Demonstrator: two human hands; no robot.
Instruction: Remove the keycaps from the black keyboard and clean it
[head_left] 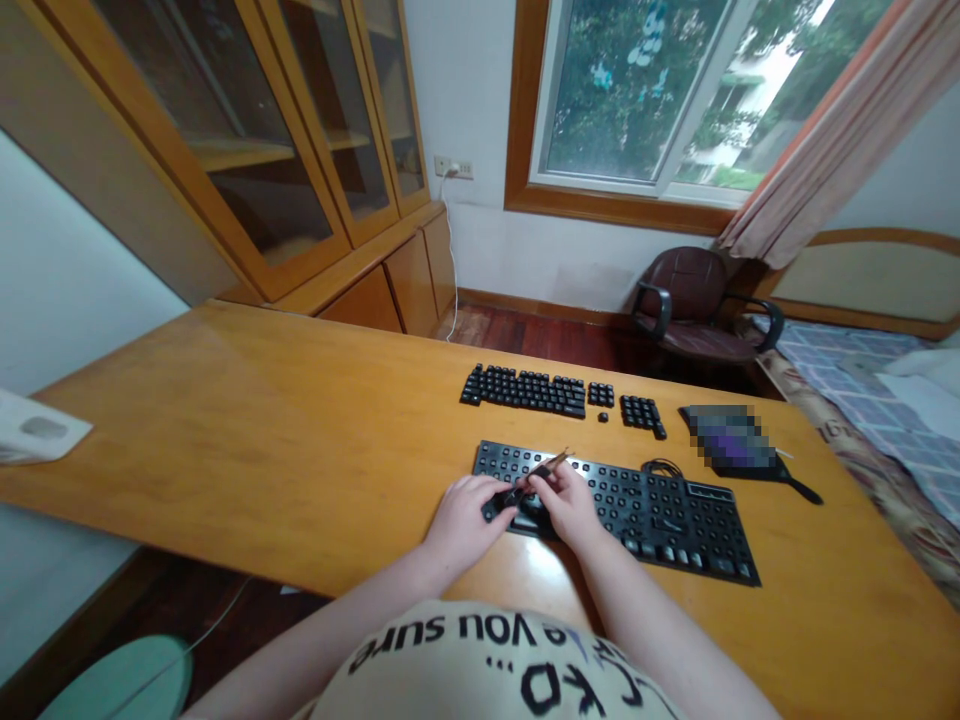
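Observation:
A black keyboard (637, 510) with most of its keycaps off lies at an angle on the desk in front of me. Over its left end my two hands work close together. My left hand (466, 515) is closed, its thumb and fingers pinching at a small black part that I cannot make out. In the fingers of my right hand (570, 508) is a slim dark tool with thin brownish prongs (556, 461), which point up and to the right. Behind the keyboard, black keycaps (532, 390) stand in rows, grouped as on a keyboard.
The wooden desk (300, 430) carries a dark pouch with a strap (739, 445) at the right and a white object (37, 430) at the far left. A coiled cable (661, 467) lies behind the keyboard. Beyond stand an office chair (686, 300) and a glass-fronted cabinet (300, 130).

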